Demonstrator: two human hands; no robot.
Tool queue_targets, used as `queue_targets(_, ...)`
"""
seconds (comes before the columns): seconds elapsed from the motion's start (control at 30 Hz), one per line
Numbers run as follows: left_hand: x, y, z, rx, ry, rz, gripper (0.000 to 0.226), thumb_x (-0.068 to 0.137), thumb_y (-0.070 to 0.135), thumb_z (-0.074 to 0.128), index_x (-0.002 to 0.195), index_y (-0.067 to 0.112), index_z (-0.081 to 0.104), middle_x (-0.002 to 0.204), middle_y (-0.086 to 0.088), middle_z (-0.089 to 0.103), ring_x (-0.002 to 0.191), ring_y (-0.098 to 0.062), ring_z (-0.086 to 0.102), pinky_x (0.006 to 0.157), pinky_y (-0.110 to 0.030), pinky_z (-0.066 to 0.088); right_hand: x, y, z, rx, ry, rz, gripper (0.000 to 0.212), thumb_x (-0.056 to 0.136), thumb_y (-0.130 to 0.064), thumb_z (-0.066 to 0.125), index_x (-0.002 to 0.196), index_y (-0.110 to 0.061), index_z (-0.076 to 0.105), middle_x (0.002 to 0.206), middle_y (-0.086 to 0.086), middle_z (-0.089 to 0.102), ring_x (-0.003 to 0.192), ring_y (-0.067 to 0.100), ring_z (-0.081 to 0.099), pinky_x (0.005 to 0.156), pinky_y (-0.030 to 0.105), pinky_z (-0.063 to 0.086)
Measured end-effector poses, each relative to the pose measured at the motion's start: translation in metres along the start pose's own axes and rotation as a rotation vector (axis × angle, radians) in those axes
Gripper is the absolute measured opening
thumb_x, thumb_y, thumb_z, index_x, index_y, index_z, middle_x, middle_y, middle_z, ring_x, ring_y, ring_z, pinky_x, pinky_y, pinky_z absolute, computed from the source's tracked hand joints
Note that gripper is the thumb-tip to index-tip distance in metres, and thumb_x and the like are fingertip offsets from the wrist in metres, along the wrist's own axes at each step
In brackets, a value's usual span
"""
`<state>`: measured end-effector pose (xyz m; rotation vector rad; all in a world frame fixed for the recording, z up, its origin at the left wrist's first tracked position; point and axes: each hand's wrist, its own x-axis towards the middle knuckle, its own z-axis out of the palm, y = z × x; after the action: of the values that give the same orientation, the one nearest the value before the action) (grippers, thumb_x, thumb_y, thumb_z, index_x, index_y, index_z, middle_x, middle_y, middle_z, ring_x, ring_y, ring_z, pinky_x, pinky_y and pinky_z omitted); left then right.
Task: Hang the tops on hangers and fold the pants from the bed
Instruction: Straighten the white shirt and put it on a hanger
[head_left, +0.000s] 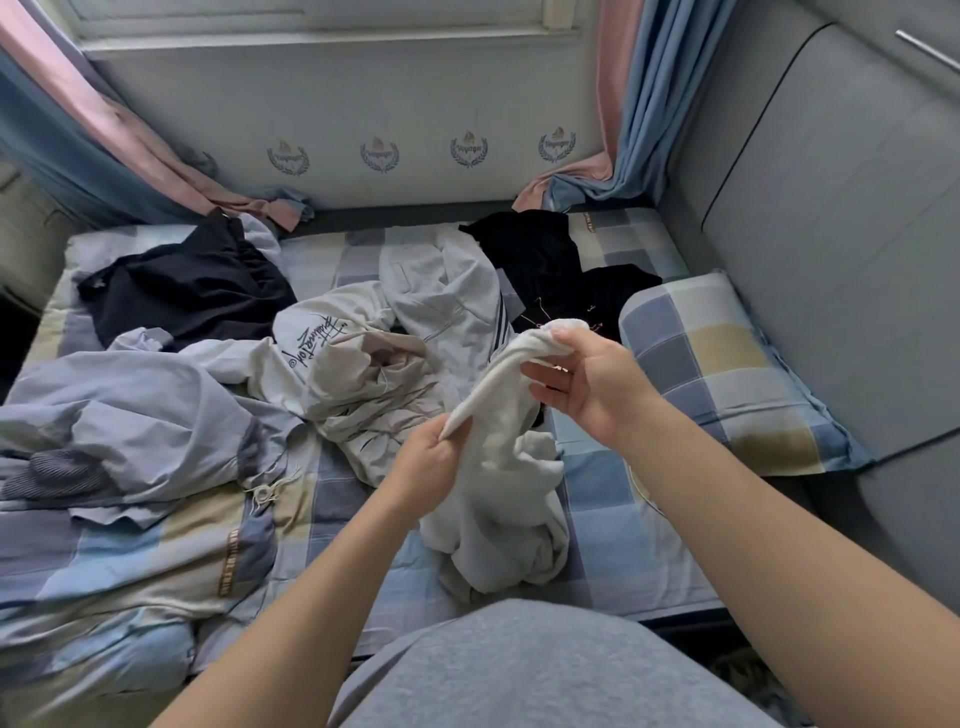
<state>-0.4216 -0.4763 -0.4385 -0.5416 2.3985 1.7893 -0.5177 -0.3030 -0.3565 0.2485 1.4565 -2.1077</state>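
Two hands hold a white garment (498, 483) above the near middle of the bed (618, 525): left hand (431, 460) grips a lower fold, right hand (587, 384) pinches the top end. Beyond lie a cream top (332, 364) and black clothes (192, 296); a pillow (722, 374) lies right.

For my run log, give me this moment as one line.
stage: pickup | left hand: grips white garment | right hand: pinches its upper end | rest: clothes on bed

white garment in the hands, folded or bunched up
Bunched up, not folded. The white garment hangs twisted between the left hand and right hand, which both hold it; its lower part lies crumpled on the bed.
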Motion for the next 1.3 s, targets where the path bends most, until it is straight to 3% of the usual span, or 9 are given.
queue_targets(0.13,0.0,0.032,-0.014,-0.247,0.107,-0.062,0.031,0.104,0.027,0.051,0.089,0.006,0.068,0.082,-0.015,0.061,0.079,-0.025,0.053,0.073,-0.04,0.042,-0.004,0.01,-0.017,0.097,-0.141,0.053,0.021,0.103,-0.017,0.048,0.123,-0.017,0.054,0.121,0.011,0.072,0.105,0.029,0.071,0.085,0.044,0.058)
queue_targets(0.27,-0.005,0.066,-0.018,-0.484,0.064,-0.081,0.033,0.101,0.037,0.057,0.092,0.013,0.078,0.095,-0.012,0.075,0.09,-0.024,0.069,0.084,-0.039,0.054,-0.01,0.04,-0.024,-0.289,-0.195,0.077,0.027,0.096,-0.013,0.061,0.123,-0.018,0.058,0.122,0.005,0.071,0.106,0.024,0.07,0.093,0.046,0.054)
queue_targets(0.43,-0.02,0.106,-0.015,-0.673,-0.031,-0.031,0.037,0.1,0.037,0.058,0.077,0.022,0.083,0.085,-0.005,0.077,0.086,-0.017,0.075,0.069,-0.027,0.06,-0.012,0.091,-0.024,-0.796,-0.188,0.036,0.034,0.07,-0.037,0.072,0.101,-0.048,0.064,0.104,-0.024,0.067,0.104,0.006,0.064,0.082,0.023,0.051)
queue_targets(0.57,-0.023,0.118,-0.026,-0.719,-0.039,-0.002,0.03,0.092,0.041,0.067,0.086,0.016,0.082,0.094,-0.009,0.077,0.089,-0.022,0.075,0.068,-0.029,0.06,0.017,0.111,-0.052,-1.201,-0.075,0.048,0.016,0.096,-0.03,0.057,0.107,-0.028,0.068,0.111,0.003,0.069,0.11,0.03,0.061,0.078,0.032,0.042)
queue_targets(0.67,-0.019,0.116,-0.041,-0.706,0.062,-0.026,0.036,0.09,0.044,0.069,0.098,0.011,0.078,0.099,-0.01,0.078,0.093,-0.022,0.076,0.068,-0.029,0.06,0.027,0.107,-0.078,-1.351,0.01,0.103,0.032,0.102,-0.034,0.049,0.072,-0.025,0.057,0.084,0.005,0.061,0.088,0.031,0.06,0.062,0.034,0.036)
queue_targets(0.9,-0.007,0.09,-0.054,-0.411,0.01,-0.114,0.037,0.086,0.043,0.072,0.112,0.016,0.071,0.11,-0.002,0.073,0.105,-0.022,0.065,0.089,-0.034,0.046,0.025,0.057,-0.069,-1.016,0.053,-0.022,0.021,0.086,0.01,0.041,0.072,0.007,0.056,0.071,0.009,0.051,0.072,0.021,0.044,0.064,0.033,0.031)
queue_targets(1.03,-0.01,0.069,-0.032,-0.061,-0.171,-0.155,0.066,0.082,0.04,0.078,0.14,0.021,0.055,0.131,0.003,0.064,0.109,-0.007,0.064,0.07,-0.016,0.051,0.013,0.029,-0.03,-0.737,0.079,-0.119,0.023,0.095,-0.002,0.049,0.082,0.009,0.065,0.072,0.01,0.057,0.069,0.02,0.049,0.062,0.033,0.036)
queue_targets(1.17,-0.017,0.043,0.006,0.125,-0.397,-0.172,0.084,0.058,0.062,0.082,0.132,0.029,0.058,0.126,0.012,0.064,0.114,-0.001,0.061,0.094,-0.028,0.053,-0.003,0.007,0.006,-0.558,0.016,-0.117,0.025,0.101,-0.013,0.053,0.078,-0.005,0.059,0.07,0.009,0.051,0.066,0.023,0.047,0.059,0.035,0.038)
queue_targets(1.3,-0.016,0.029,0.037,0.186,-0.293,-0.16,0.083,0.056,0.069,0.077,0.126,0.034,0.05,0.116,0.021,0.062,0.107,-0.001,0.06,0.092,-0.031,0.054,-0.016,-0.016,0.029,-0.39,-0.034,-0.143,0.02,0.102,-0.015,0.054,0.093,0.0,0.064,0.078,0.014,0.057,0.067,0.023,0.056,0.063,0.035,0.048)
